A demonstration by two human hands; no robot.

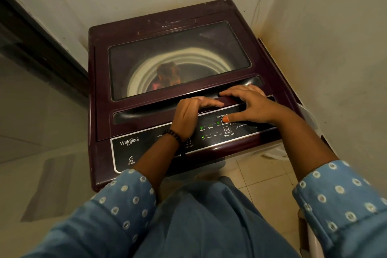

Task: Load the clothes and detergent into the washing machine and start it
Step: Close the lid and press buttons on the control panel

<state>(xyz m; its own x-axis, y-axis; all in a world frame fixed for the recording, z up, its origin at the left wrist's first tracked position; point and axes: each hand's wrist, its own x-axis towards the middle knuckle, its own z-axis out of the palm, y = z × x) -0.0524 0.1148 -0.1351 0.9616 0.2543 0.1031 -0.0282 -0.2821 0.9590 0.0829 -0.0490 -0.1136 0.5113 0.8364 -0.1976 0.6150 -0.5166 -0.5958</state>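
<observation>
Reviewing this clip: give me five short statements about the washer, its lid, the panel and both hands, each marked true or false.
1. The washing machine lid stands open. False: it is down, closed.
2. Clothes show in the drum through the lid's window. True.
3. The right hand thumb presses the control panel near the Wash Options label. True.
4. The left hand holds a detergent bottle. False: it holds nothing and rests on the lid's front edge.
5. No panel lights are lit. False: green lights glow by Wash and Dry.
</observation>
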